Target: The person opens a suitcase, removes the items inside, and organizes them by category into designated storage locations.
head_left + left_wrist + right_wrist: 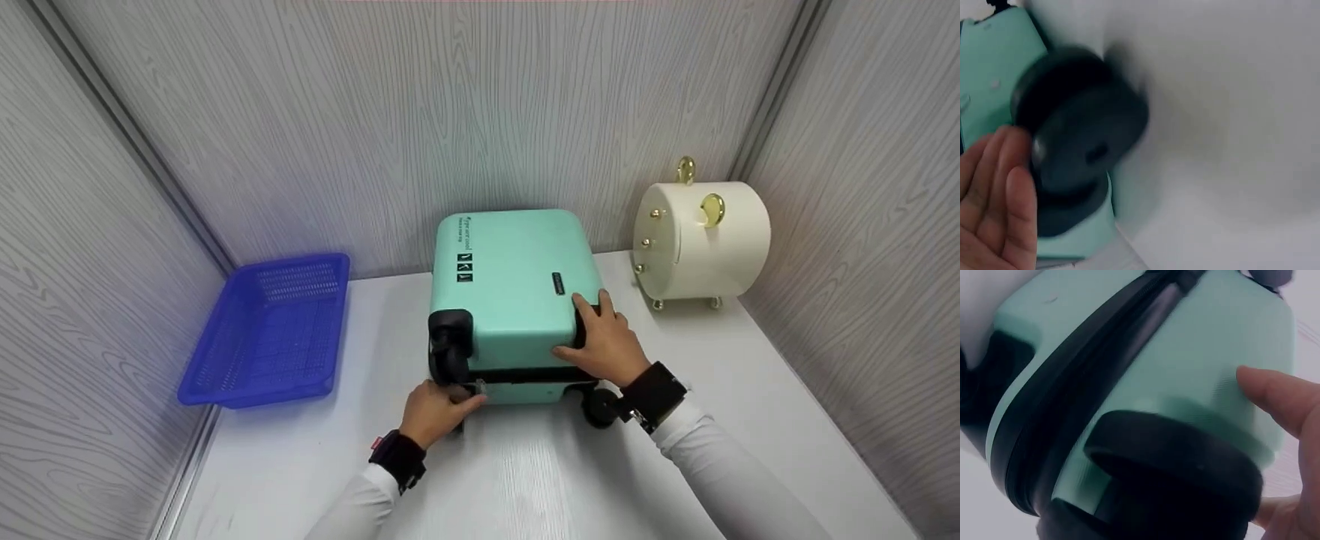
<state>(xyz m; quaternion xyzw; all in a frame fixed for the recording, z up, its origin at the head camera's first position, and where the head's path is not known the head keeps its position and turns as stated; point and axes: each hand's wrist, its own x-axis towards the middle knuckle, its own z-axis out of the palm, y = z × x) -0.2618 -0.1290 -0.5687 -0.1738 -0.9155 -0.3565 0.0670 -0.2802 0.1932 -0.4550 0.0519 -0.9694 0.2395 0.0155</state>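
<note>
A mint-green hard-shell suitcase [517, 292] lies flat in the middle, its wheeled end facing me. My right hand [606, 346] grips its near right upper corner, thumb on the end face and fingers over the top. In the right wrist view the thumb [1275, 394] presses the green shell beside a black wheel [1174, 455]. At the near left lower corner is my left hand [439, 412], below a black caster [450, 356]. The left wrist view shows its fingers [999, 174] fairly straight, with the tips against a blurred black wheel [1089, 135].
To the left a blue plastic basket [262, 390] stands by the wall. A cream drum-shaped box [720, 247] with gold knobs and small feet is at the back right. Wood-grain panels [405, 112] enclose the white table [525, 487] at the back and sides.
</note>
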